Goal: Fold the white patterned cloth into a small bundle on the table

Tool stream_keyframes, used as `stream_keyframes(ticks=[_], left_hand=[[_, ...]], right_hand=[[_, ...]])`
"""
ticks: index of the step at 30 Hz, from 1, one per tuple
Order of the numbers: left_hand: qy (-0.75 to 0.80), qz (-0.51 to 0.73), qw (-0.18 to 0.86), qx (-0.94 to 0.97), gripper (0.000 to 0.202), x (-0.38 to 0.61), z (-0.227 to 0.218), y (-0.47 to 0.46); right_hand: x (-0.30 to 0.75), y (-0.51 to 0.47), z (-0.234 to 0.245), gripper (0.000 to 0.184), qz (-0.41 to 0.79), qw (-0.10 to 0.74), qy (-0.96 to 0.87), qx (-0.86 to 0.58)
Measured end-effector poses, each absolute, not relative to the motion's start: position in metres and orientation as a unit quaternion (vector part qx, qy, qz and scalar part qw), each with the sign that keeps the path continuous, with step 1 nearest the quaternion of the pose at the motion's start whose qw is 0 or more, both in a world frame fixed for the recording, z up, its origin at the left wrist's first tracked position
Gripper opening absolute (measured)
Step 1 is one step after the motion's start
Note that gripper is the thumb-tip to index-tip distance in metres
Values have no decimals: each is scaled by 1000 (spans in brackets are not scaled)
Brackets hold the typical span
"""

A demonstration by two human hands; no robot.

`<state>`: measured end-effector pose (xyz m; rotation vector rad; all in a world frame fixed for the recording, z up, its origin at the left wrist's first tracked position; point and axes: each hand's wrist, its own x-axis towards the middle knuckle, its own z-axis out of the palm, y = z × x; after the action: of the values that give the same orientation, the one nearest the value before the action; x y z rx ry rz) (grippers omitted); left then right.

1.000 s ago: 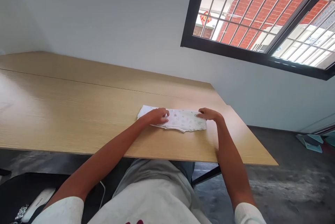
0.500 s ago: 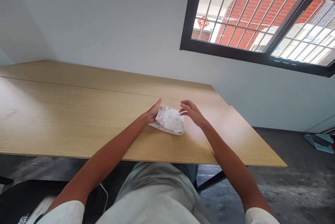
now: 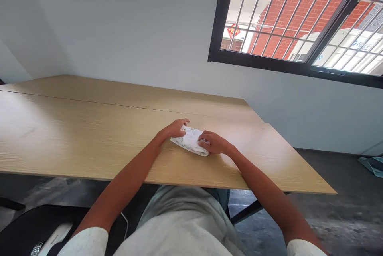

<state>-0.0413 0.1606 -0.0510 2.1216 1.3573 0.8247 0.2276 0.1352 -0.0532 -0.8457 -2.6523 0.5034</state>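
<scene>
Both hands rest on a small folded cloth (image 3: 190, 143) in the head view. Left hand (image 3: 174, 129) lies palm down at the cloth's far left edge, fingers stretched almost flat and spread a little, fingertips pressing onto the fabric rather than closing round it. Right hand (image 3: 213, 143) sits on the cloth's right end, fingers curled loosely over the folded edge and knuckles raised; whether it pinches the fabric or only presses it I cannot tell. The cloth is white with a faint small print, folded into a compact bundle, and it lies flat on the tabletop (image 3: 89, 136) between the two hands, nearer the right end of the surface and a little back from the near edge.

The tabletop is pale wood grain, with a seam running across it farther back. Behind it rises a plain light wall (image 3: 134, 28), and at the upper right a black-framed window (image 3: 299, 20) with bars shows red brick outside. Bare forearms reach in from the bottom of the view, with white short sleeves at the shoulders. Below the near edge of the tabletop the person's light grey lap (image 3: 179, 224) shows, above a dark floor (image 3: 344, 216).
</scene>
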Motion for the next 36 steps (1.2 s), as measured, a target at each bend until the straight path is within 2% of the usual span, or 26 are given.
stream_keyframes(ticks=[3,5,7,10,12,18,20,23,24,27,29,30,32,36], left_hand=[[491,302,118,808,49,-24,-46,150],[470,274,101,833,34,-12,-44,142],[442,218,124,861,23,-4,-45,136],[445,160,127,872,19,1,-52,134],[458,157,108,868,19,0,-58,136],[412,171,150,882,33,-15,-65,147],[386,190,192,882,34,-19,-62,149],[319,208,297,876,24,-19,-55,146],[297,208,339,868,32,-17,-52,144],[256,202,457,828,72,-8,-46,138],[247,207,504,801,85,-3,-44,135],[247,219,512,793,86,-2,-44,135],[259,261,492,789,73,-3,-45,136],[304,361,361,804,41,-16,-49,147]], right_hand=[[232,131,-43,30,177,114,-936,-281],[236,128,-37,31,170,92,-948,-253],[239,125,-34,45,157,74,-959,-226],[237,121,-38,68,165,58,-963,-203],[230,119,-42,60,155,76,-965,-196],[212,111,-48,10,72,136,-967,-204],[214,111,-44,10,73,160,-960,-218],[222,112,-37,16,102,218,-936,-256],[224,112,-34,19,117,238,-927,-267],[227,115,-29,29,151,283,-900,-294],[227,116,-30,28,157,296,-887,-317],[225,118,-31,26,154,298,-883,-329],[222,120,-37,23,140,293,-878,-352],[213,126,-51,19,102,281,-866,-401]])
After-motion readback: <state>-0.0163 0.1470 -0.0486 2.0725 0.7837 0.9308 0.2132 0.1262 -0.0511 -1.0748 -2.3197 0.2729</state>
